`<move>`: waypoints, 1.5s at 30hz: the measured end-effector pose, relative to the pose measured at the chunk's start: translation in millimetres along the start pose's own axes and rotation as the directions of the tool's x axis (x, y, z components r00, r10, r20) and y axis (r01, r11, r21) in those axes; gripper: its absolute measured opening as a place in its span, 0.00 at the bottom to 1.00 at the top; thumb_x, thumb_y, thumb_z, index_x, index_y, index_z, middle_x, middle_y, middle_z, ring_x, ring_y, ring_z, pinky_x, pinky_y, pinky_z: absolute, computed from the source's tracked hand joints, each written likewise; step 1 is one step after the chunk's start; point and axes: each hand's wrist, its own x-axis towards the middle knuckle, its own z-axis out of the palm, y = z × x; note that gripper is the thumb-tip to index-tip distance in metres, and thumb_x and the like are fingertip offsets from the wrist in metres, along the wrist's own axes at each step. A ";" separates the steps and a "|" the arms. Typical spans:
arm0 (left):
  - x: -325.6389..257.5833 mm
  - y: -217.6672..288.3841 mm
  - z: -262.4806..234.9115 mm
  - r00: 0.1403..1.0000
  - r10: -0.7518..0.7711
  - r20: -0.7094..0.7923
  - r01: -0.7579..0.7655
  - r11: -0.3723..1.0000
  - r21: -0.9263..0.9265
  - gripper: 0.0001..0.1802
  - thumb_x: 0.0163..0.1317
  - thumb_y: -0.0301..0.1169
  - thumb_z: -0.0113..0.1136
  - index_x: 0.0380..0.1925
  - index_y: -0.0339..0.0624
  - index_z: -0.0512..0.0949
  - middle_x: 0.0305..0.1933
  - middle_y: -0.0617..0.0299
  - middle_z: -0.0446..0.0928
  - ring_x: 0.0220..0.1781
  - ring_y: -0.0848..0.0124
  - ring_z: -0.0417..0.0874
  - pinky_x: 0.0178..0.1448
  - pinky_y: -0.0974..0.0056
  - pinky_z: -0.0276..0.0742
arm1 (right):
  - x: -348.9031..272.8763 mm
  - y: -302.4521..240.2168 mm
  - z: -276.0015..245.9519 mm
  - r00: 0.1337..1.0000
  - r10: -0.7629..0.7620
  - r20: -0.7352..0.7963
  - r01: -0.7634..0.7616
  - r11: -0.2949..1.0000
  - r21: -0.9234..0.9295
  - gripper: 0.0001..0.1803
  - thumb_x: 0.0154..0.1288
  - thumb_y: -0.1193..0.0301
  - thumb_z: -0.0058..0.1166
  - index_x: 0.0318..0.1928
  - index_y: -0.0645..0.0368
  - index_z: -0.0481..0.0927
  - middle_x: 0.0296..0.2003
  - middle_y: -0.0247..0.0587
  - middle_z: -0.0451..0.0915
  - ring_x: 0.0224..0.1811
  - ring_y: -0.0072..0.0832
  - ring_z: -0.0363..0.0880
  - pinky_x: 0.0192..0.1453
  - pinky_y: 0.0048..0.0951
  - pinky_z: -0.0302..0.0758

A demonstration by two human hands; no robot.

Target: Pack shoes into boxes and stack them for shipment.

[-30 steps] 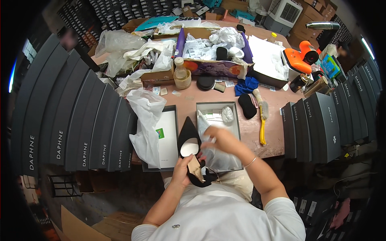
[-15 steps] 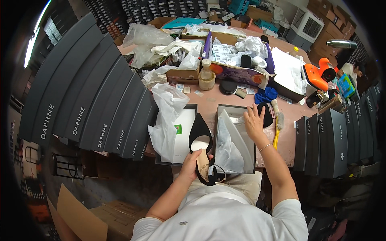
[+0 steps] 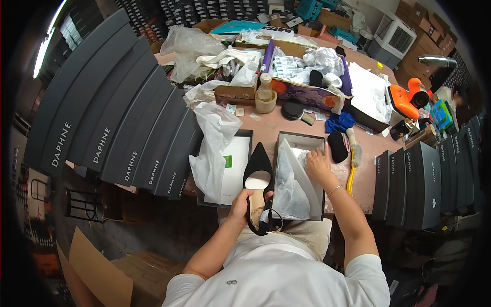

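Observation:
My left hand (image 3: 239, 207) grips a black pointed slingback shoe (image 3: 258, 165) by its middle, toe pointing away from me. Its pale insole faces up, and a thin strap loops beside the heel. My right hand (image 3: 319, 166) reaches over the right edge of an open grey shoebox (image 3: 302, 137), fingers apart, some dipping toward white paper inside. Translucent wrapping (image 3: 291, 187) fills much of that box. Left of the shoe lies the box lid (image 3: 236, 176), white inside with a small green packet (image 3: 228, 161), partly under a crumpled white plastic bag (image 3: 209, 148).
Beside my right hand lie a black pad (image 3: 337, 147), a yellow-handled brush (image 3: 353, 158) and a blue cloth (image 3: 339, 123). A bottle (image 3: 265, 94) and cluttered cartons stand behind. Stacked grey shoeboxes flank me at left (image 3: 102, 112) and right (image 3: 422, 184).
My right hand has shifted left, from beside the black pad to over the shoebox. The shoe in my left hand has turned slightly and stays near the box.

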 end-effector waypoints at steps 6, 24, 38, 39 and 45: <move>5.0 2.1 -12.9 0.994 0.086 0.074 -0.105 0.943 0.315 0.20 0.66 0.37 0.38 0.47 0.32 0.71 0.39 0.46 0.81 0.35 0.63 0.83 0.39 0.62 0.81 | 5.3 -17.3 -4.1 0.972 -0.010 0.235 -0.101 0.884 0.456 0.19 0.56 0.64 0.55 0.44 0.65 0.72 0.39 0.59 0.78 0.43 0.54 0.80 0.49 0.46 0.77; -4.9 -24.1 21.3 0.942 0.333 0.035 -0.333 0.923 0.191 0.25 0.71 0.50 0.42 0.56 0.44 0.66 0.49 0.60 0.75 0.50 0.69 0.78 0.55 0.61 0.75 | -24.8 -120.1 -113.5 0.942 -0.126 -0.310 0.289 0.774 0.564 0.24 0.46 0.71 0.67 0.47 0.53 0.76 0.36 0.43 0.71 0.41 0.42 0.73 0.42 0.35 0.75; 5.5 39.1 -22.0 0.944 0.300 0.140 -0.331 0.867 0.372 0.22 0.72 0.44 0.43 0.54 0.36 0.67 0.33 0.56 0.79 0.32 0.66 0.81 0.39 0.63 0.80 | -55.5 -78.6 -90.9 0.990 0.079 -0.114 0.055 0.526 0.849 0.40 0.50 0.53 0.68 0.58 0.64 0.68 0.50 0.56 0.73 0.53 0.54 0.73 0.57 0.42 0.72; 9.4 54.1 -19.1 0.858 0.513 0.032 -0.477 0.772 0.421 0.27 0.71 0.39 0.47 0.64 0.35 0.58 0.51 0.48 0.75 0.46 0.64 0.81 0.48 0.63 0.78 | -63.3 -79.1 -77.9 0.998 0.029 0.052 -0.059 0.604 0.795 0.38 0.51 0.54 0.67 0.57 0.64 0.69 0.49 0.56 0.74 0.52 0.53 0.74 0.55 0.43 0.73; -1.1 40.0 11.7 0.597 0.711 0.372 -0.748 0.325 0.578 0.31 0.66 0.31 0.56 0.65 0.29 0.58 0.66 0.48 0.62 0.71 0.61 0.61 0.73 0.57 0.54 | -62.2 -83.9 -13.3 0.960 0.096 0.263 -0.263 0.627 0.733 0.20 0.57 0.63 0.60 0.43 0.67 0.77 0.37 0.56 0.79 0.40 0.50 0.80 0.44 0.42 0.75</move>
